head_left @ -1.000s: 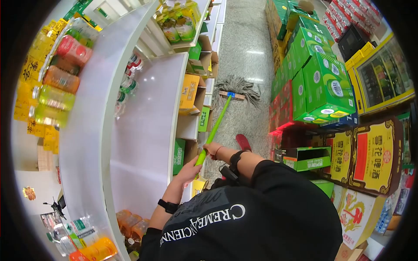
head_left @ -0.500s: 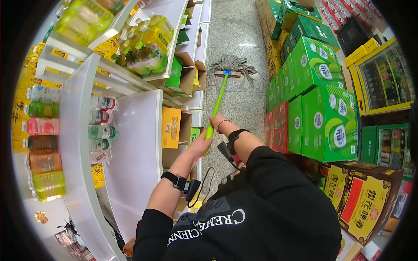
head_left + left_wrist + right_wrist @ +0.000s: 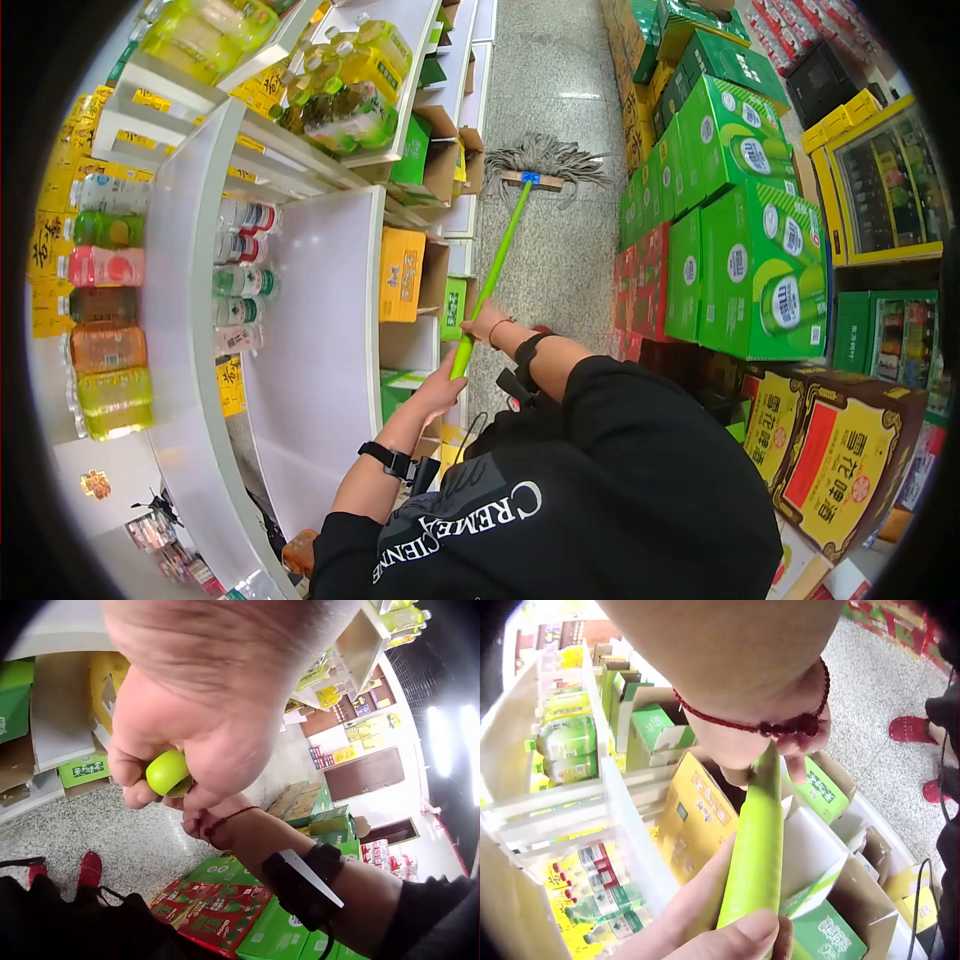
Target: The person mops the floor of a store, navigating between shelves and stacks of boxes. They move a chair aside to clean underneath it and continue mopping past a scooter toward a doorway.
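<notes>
A mop with a bright green handle slants from my hands up to a wooden bar with a blue clamp. Its grey string head lies spread on the speckled floor. My left hand grips the top end of the handle; in the left wrist view the round green cap pokes out between thumb and fingers. Lower on the handle, my right hand wraps round it, a red cord bracelet at that wrist. The right wrist view shows a stretch of green grip between both hands.
White shelves with drink bottles and open cartons line the left side of the aisle. Stacked green cartons and red cartons border the right. Red shoes stand on the floor close to the shelves.
The mop head slid forward along the aisle, then came back slightly towards me. Both hands reached out and drew back with the handle, keeping hold of it. The head view shifted too.
</notes>
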The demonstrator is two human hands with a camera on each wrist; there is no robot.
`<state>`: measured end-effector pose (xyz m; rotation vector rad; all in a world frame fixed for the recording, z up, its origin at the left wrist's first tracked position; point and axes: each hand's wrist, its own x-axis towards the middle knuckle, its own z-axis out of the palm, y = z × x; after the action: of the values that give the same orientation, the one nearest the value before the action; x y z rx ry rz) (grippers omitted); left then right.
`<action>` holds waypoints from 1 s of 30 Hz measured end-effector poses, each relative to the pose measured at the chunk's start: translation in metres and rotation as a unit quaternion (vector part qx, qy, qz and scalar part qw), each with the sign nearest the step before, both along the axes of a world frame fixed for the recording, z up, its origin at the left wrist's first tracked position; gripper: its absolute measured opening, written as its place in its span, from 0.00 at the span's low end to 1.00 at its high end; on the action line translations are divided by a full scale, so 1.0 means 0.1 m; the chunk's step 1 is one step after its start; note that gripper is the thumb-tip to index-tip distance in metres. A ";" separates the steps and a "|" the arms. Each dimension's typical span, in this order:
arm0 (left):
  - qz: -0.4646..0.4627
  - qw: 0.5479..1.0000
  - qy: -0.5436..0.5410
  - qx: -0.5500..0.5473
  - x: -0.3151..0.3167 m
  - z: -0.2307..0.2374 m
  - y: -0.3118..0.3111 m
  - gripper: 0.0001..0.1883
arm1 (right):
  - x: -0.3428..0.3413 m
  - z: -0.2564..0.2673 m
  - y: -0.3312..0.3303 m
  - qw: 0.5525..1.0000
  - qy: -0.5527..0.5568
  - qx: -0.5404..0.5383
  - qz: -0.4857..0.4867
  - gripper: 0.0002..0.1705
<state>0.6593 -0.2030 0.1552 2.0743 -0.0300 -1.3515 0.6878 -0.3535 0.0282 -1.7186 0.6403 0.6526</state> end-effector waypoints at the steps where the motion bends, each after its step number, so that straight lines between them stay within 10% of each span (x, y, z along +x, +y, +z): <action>1: -0.005 1.000 0.008 0.019 -0.07 0.21 0.03 0.32 | -0.06 -0.02 0.14 1.000 -0.001 0.001 -0.001 0.36; 5: -0.023 0.999 -0.032 0.025 -0.47 0.35 0.56 0.34 | -0.50 0.00 0.67 0.985 -0.117 -0.124 0.021 0.34; 7: -0.063 0.995 -0.070 0.022 -0.71 0.43 0.90 0.34 | -0.66 0.56 0.75 0.966 0.053 0.048 0.248 0.27; 13: -0.090 0.995 -0.034 0.027 -1.23 0.57 1.23 0.35 | -1.13 0.58 0.86 0.941 -0.025 0.096 0.325 0.26; 30: -0.211 0.968 -0.133 0.026 0.60 0.14 -1.21 0.35 | 0.56 0.21 -1.28 0.992 -0.019 -0.093 0.080 0.20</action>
<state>0.7194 -0.3242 0.1689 2.3707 -0.5870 -1.3057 0.7441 -0.4814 0.0488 -1.9670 0.5534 0.6869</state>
